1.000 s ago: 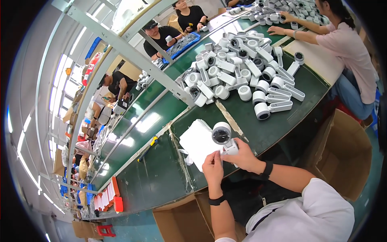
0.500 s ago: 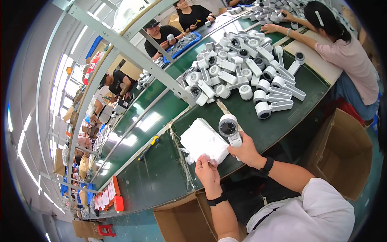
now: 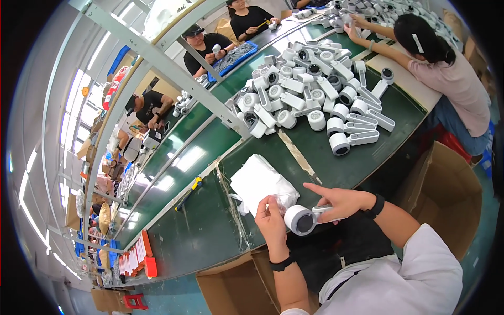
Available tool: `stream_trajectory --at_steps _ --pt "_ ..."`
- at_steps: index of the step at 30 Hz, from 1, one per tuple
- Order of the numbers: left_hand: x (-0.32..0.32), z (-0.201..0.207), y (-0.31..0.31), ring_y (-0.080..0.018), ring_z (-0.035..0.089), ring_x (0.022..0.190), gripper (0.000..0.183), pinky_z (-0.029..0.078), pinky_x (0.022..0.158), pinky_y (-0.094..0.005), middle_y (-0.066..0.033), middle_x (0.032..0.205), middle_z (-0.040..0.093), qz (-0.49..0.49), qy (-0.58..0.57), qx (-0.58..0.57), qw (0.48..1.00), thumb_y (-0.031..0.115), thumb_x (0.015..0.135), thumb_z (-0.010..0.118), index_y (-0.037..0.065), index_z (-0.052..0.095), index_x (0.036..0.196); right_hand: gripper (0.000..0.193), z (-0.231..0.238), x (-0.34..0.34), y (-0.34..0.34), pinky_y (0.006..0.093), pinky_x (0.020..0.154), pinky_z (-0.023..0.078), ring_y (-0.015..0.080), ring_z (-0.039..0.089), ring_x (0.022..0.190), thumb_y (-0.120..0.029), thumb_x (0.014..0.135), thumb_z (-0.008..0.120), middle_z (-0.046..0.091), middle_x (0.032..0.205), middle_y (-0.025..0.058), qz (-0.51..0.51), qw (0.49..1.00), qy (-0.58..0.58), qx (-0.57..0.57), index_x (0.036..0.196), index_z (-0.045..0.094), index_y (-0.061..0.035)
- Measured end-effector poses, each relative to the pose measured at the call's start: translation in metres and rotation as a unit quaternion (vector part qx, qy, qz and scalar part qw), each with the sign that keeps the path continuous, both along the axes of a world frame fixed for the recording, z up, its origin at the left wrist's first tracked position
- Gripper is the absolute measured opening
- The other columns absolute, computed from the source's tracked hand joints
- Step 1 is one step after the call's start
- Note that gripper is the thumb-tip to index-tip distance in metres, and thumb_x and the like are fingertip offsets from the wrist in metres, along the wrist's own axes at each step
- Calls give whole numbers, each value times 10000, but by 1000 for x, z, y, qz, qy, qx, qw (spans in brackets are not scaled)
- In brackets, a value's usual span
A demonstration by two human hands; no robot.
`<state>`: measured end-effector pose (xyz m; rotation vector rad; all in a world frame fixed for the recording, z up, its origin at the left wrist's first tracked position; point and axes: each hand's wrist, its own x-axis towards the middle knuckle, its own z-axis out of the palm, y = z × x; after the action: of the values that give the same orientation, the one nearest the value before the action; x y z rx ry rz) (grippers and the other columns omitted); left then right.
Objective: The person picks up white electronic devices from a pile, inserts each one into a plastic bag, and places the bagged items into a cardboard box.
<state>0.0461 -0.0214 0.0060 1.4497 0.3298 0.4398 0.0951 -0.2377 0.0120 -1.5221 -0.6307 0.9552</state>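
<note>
My right hand [image 3: 344,205] grips a white handheld fan [image 3: 300,219] by its handle, with the index finger stretched out. The fan's round head, with a dark grey face, tilts down just past the table's front edge. Beside that head, my left hand [image 3: 270,219] is closed in a pinch on the edge of a clear plastic bag [image 3: 286,198]. The bag belongs to a stack of thin white bags [image 3: 255,181] lying on the green table. Whether the fan head touches the bag's mouth I cannot tell.
A large heap of white handheld fans [image 3: 294,97] covers the table ahead. A yellow utility knife [image 3: 189,193] lies left of the bags. Cardboard boxes [image 3: 449,194] stand right and below [image 3: 231,286]. A co-worker [image 3: 446,79] sits at the right; others work across the table.
My right hand has brought the fan down toward me and turned its head left, beside my left hand. Its index finger now points out. The left hand keeps its pinch.
</note>
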Motion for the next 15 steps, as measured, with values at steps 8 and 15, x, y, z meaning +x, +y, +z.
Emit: stream_trajectory --at_steps 8,15 --pt "-12 -1 30 -110 599 839 215 484 756 -241 -63 964 670 -65 -4 2 998 121 970 594 -44 638 1102 901 -2 11 19 266 578 532 127 587 615 -212 921 601 613 1185 121 64 997 22 48 1546 -40 -109" --pt "-20 5 38 -73 549 791 164 453 672 -208 -14 940 646 -49 31 -10 998 127 960 616 -23 653 1016 585 -5 6 37 259 567 519 118 600 628 -247 930 571 624 1092 94 44 999 26 14 1463 391 -83"
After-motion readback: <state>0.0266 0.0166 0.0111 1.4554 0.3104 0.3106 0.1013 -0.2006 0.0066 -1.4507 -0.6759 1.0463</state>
